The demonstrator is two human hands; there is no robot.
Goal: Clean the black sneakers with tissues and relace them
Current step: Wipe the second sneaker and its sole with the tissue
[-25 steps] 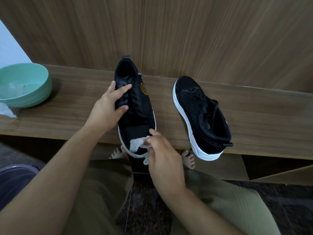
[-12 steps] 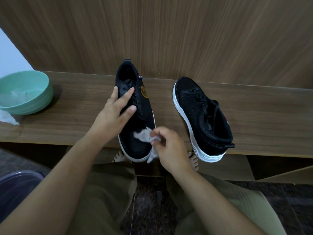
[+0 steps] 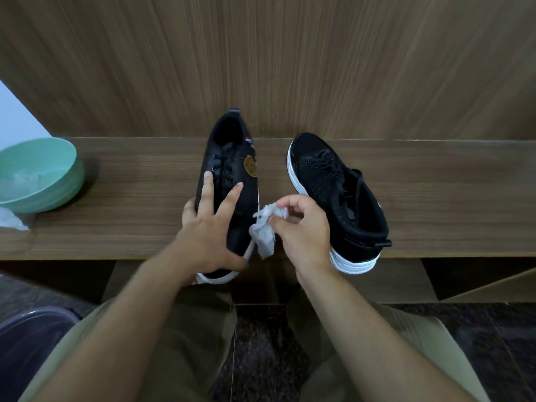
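Tissue now lifted off sneaker, pinched in rt hand; lt hand fingers splayed on it.

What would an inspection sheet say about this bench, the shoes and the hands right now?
Surface: wooden bench, against a wood-grain wall.
Job's things: left sneaker and right sneaker on the bench, both laced; crumpled tissue.
Clutter: green bowl holding tissues; loose tissue beside it.
Grips: left hand rests on the left sneaker, fingers spread; right hand pinches the crumpled tissue.
Cables: nothing seen.
Surroundings: dark floor, dark tub at lower left.
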